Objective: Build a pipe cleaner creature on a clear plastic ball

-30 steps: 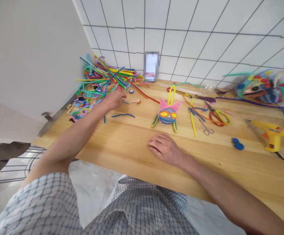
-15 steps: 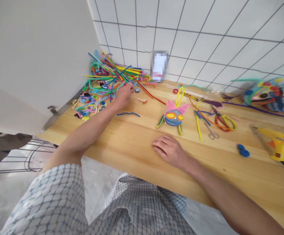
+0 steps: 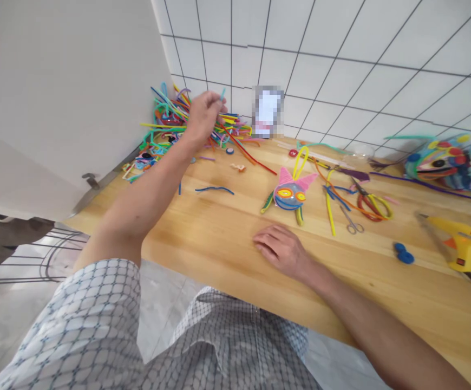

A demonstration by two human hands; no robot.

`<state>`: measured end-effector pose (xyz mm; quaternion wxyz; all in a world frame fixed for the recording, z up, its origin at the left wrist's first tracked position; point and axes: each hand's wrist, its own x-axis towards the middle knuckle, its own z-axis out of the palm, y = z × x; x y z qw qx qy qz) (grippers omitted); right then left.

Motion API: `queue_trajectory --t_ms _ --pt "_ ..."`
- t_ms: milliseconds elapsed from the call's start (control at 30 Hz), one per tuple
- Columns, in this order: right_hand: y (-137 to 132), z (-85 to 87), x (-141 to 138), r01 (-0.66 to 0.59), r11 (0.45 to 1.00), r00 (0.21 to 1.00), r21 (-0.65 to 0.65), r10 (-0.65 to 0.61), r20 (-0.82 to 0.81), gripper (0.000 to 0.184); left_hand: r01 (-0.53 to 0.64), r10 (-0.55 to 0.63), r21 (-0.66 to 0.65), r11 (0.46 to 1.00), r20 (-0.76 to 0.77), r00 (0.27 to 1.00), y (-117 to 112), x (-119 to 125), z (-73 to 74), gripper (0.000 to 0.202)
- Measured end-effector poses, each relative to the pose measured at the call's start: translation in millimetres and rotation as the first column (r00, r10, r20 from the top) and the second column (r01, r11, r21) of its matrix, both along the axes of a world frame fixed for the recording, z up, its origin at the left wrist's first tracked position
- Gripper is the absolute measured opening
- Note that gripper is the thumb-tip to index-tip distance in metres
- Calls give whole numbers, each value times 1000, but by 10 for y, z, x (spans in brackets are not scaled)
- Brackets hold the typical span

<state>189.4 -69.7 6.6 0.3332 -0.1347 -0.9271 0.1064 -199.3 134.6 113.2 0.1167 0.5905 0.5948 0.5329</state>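
Above the heap of coloured pipe cleaners (image 3: 168,111), my left hand (image 3: 203,116) is closed in a pinch. A light-blue pipe cleaner (image 3: 223,94) pokes up from between its fingertips; the rest of it is hidden by the hand. My right hand (image 3: 281,248) rests on the wooden table, loosely curled, with a gap between thumb and fingers and nothing seen in it. Just beyond it lies a cat-like ornament (image 3: 290,196) with pink ears, yellow eyes ringed in orange, a yellow loop and green-yellow legs. A short blue pipe cleaner (image 3: 214,189) lies between my arms.
Right of the ornament are red-and-yellow scissors (image 3: 371,203), small metal scissors (image 3: 353,225) and loose pipe cleaners. A blue coiled piece (image 3: 404,253) and a yellow glue gun (image 3: 460,238) lie farther right. A phone (image 3: 267,111) leans against the tiled wall.
My left hand has risen from the table beside the small pieces to over the pipe-cleaner heap, with the light-blue pipe cleaner now showing in its fingers. The right hand has stayed in place.
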Motion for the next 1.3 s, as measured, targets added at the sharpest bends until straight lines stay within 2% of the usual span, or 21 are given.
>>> queue_trajectory --t_ms 67,167,267,367,467,567,667,767,833,900,967,1033,1133,1300 --pt "3 -6 -4 -2 1000 1000 3 2 -5 14 -36 35 47 998 32 999 -8 -80 255 39" --pt "6 -20 -3 -9 1000 1000 4 9 -10 13 -32 32 79 996 5 999 -81 -124 602 34" --pt "6 -27 1 -11 1000 1000 -9 11 -10 11 -42 46 105 994 -30 999 -190 -54 869 44" --pt "6 -21 0 -17 1000 1000 -10 16 -9 11 26 -17 108 994 -81 997 -289 61 1017 29" --pt "5 -9 -9 -14 1000 1000 8 14 -21 10 62 -48 93 994 -145 988 -326 137 1024 20" --pt "4 -2 -15 -9 1000 1000 13 10 -24 11 69 -48 80 994 -231 972 -298 163 906 30" --pt "1 -2 -12 -5 1000 1000 13 5 -17 11 105 -78 63 992 -335 939 -267 199 688 33" --pt "-1 -10 -4 -6 1000 1000 4 6 -4 10 147 -111 40 988 -470 876 -286 298 384 30" --pt "0 -16 3 -4 1000 1000 -9 4 9 10 131 -134 -45 990 -558 819 -333 402 142 33" --pt "1 -23 10 2 1000 1000 -14 -1 20 11 75 -188 -197 977 -652 735 -410 520 -110 37" --pt "2 -28 14 8 1000 1000 -14 -7 28 12 45 -223 -273 961 -670 709 -514 632 -342 35" --pt "2 -35 16 6 1000 1000 -12 -5 31 13 -69 -220 -360 931 -700 679 -626 721 -528 34" --pt "3 -48 16 5 1000 1000 -13 -4 24 13 -150 -175 -371 917 -708 684 -754 792 -700 34" --pt "5 -58 28 -1 999 1000 -47 3 30 11 -168 -98 -312 935 -684 723 -775 781 -841 35"
